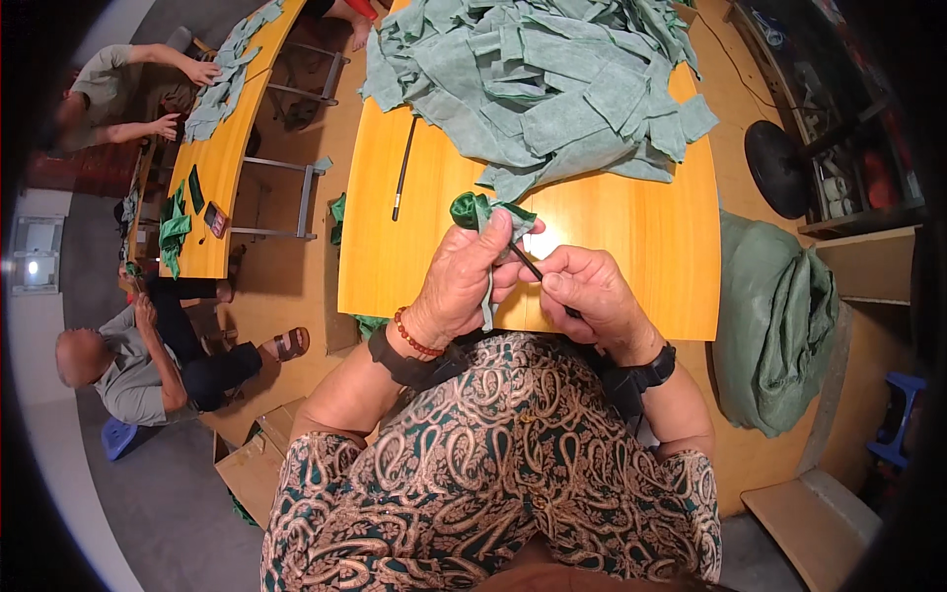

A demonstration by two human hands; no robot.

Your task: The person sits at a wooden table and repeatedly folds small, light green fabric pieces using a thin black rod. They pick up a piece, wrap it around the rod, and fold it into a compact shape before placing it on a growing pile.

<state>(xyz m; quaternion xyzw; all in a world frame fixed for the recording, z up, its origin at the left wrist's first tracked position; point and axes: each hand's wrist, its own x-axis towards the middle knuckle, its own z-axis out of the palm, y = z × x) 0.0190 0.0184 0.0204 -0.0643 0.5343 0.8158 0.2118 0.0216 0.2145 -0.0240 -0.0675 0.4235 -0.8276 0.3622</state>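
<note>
My left hand (464,274) is closed around a piece of green fabric (472,210), whose darker, shiny side is bunched at the top while a pale strip hangs below the fingers. A thin black rod (525,260) runs out from the fabric toward the lower right. The fingers of my right hand (590,296) pinch that rod near its lower end. Both hands are held over the near edge of the yellow table (631,247). Beyond them lies a large pile of pale green fabric pieces (552,89). What sits inside the bunched fabric is hidden.
Another black rod (403,170) lies on the table at left. A big green bundle (774,326) stands at right, near a black round fan base (776,168). Two people are at the left, by another yellow table (233,178) with fabric pieces. A cardboard box (258,464) stands at lower left.
</note>
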